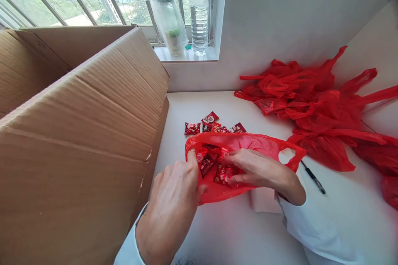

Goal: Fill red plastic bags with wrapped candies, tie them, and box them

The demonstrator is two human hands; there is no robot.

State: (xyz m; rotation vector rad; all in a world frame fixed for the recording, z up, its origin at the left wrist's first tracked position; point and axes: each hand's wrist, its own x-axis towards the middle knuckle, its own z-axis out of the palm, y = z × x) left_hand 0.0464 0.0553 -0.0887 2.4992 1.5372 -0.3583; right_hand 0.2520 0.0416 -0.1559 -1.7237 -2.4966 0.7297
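A red plastic bag (217, 196) lies with its mouth spread wide, several small red snack packets (223, 174) inside. My left hand (175, 198) is closed on the bag's left rim, fingers over the edge and thumb on the near side. Inside the bag is my right hand (253, 167), its wrist crossing the right side by the handle loop. Its thumb and fingers are apart beside the packets; some fingertips are hidden. Just beyond the bag, several more dark red packets (210, 118) lie loose on the white table (186, 105).
A large open cardboard box (93, 132) stands at the left. Filled red bags (311, 91) are heaped at the right, near a black pen (314, 179). A water bottle (199, 16) and a plastic-wrapped cup (171, 29) stand on the windowsill (208, 54).
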